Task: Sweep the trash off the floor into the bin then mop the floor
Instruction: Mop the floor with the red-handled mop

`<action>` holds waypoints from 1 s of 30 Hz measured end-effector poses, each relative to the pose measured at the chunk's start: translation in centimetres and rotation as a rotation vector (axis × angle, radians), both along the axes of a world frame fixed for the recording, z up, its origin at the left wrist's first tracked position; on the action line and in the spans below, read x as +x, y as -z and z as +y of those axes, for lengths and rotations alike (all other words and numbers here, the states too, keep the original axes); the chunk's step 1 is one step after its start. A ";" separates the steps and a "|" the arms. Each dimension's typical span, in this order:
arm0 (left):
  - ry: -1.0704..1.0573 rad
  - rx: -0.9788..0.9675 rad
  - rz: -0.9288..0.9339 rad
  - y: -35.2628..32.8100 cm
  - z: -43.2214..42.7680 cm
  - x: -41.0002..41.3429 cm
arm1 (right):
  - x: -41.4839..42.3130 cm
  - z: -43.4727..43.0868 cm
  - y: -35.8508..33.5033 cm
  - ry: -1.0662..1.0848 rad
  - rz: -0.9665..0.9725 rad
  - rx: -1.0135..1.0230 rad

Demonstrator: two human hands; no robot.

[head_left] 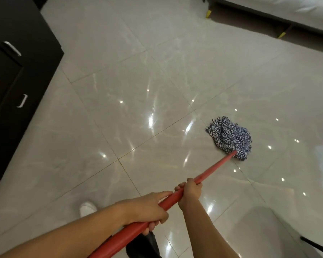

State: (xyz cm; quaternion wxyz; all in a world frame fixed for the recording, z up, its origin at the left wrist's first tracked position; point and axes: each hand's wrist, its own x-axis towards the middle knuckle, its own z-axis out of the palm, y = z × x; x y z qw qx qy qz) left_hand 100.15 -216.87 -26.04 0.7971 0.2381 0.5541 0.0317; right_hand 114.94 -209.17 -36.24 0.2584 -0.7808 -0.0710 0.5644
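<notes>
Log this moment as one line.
phase: mopping | left hand: grips red mop handle | right hand: grips it lower down | mop head: on tiled floor

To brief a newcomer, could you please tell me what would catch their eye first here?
The red mop handle runs diagonally from bottom left, gripped by the left hand and, further along, the right hand. Its blue-and-white mop head rests on the glossy tiled floor, right of centre.

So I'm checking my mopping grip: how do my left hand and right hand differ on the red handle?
The right hand grips the red handle further down, nearer the mop head; the left hand grips it nearer the body. The left hand's fingers curl under the handle; the right hand's wrap over its top. Both are closed round it.
</notes>
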 end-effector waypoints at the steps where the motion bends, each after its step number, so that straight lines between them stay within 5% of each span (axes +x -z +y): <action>1: -0.044 -0.013 -0.002 0.0 -0.5 -0.3 | -0.4 -0.2 0.0 -0.036 -0.022 0.002; 9: -0.318 -0.013 0.017 -1.5 -6.4 -5.2 | -7.8 -3.1 -1.5 -0.339 -0.008 0.054; 18: -0.734 0.020 0.143 -2.8 -19.9 -17.3 | -25.8 -12.2 -1.0 -0.729 0.112 0.087; 24: -1.247 -0.061 0.133 -2.1 -30.5 -17.7 | -34.2 -21.9 -0.5 -1.148 0.170 0.077; 30: -1.423 -0.022 0.091 -1.8 -36.4 -16.3 | -37.7 -29.9 -0.9 -1.336 0.293 -0.014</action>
